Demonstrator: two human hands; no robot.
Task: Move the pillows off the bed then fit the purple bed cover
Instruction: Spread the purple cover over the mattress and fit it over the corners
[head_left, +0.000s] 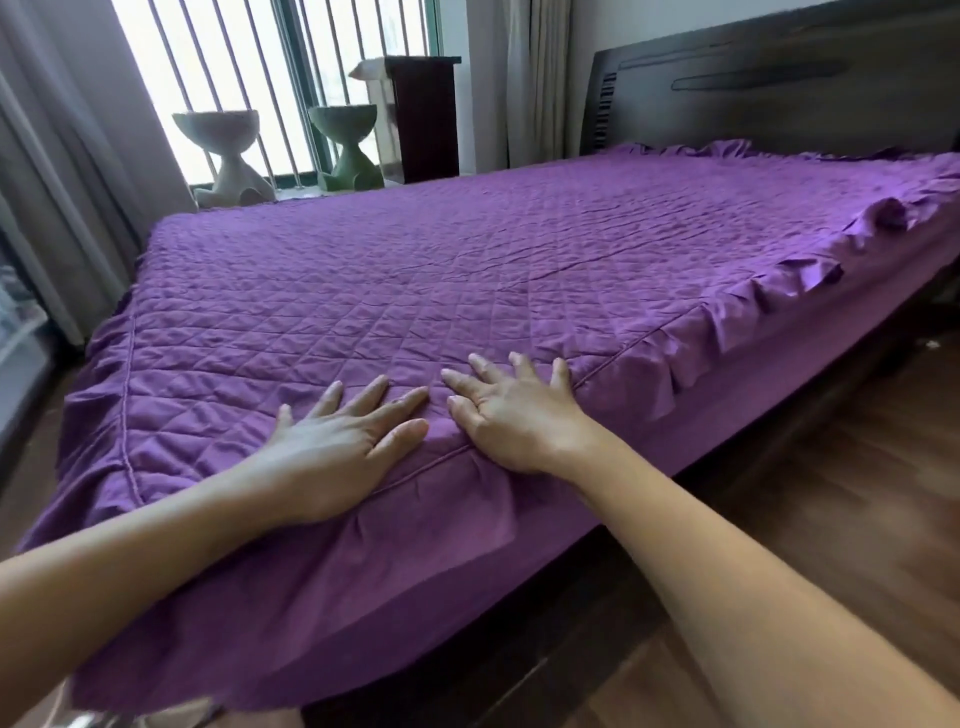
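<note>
Pressing flat on the purple bed cover (467, 249), left grip (332, 447) and right grip (514, 415) lie open, holding nothing. Cover spreads beyond them; no pillows visible. Fitting seems nearly done; next, tug down the frill (670, 364) beside the right grip.

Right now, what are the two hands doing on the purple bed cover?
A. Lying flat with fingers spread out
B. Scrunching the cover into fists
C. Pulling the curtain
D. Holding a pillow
A: the left hand and the right hand both lie flat, fingers spread, side by side on the purple bed cover near its front edge; no pillow shows on the bed.
</note>
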